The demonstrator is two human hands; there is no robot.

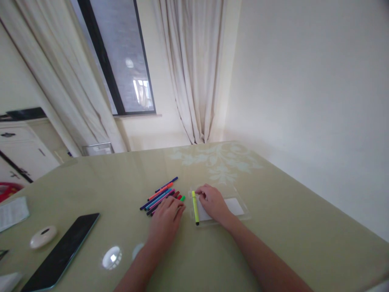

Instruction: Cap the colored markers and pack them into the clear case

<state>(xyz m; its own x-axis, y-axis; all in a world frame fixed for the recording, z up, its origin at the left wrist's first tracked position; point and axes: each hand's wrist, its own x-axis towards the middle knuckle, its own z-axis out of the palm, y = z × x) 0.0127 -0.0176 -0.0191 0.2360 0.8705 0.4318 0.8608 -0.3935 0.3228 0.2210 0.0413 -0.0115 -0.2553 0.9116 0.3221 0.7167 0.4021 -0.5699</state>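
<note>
Worktop [121, 174], pale green and glossy, with a white leaf pattern near its far end, stands beside a plain wall [304, 81]; beyond it hang cream curtains [194, 61] and a dark-framed window [121, 56]. On the left lie a black tablet [65, 247] and a white oval object [43, 237].

The yellow marker [195, 209] lies along the left side of a clear case [232, 192], its dark end toward the person. The right grip [214, 205] is curled over the case, thumb and forefinger at the marker's far end; whether they are closed on it I cannot tell. A loose heap of coloured markers [159, 198] lies left of the case, the left grip [167, 213] bent over its near right side.

The left fingertips are hard to make out, so I cannot tell whether they pinch anything. The right hand partly covers a white sheet [234, 207] in the case, and the frame cuts off both forearms.
</note>
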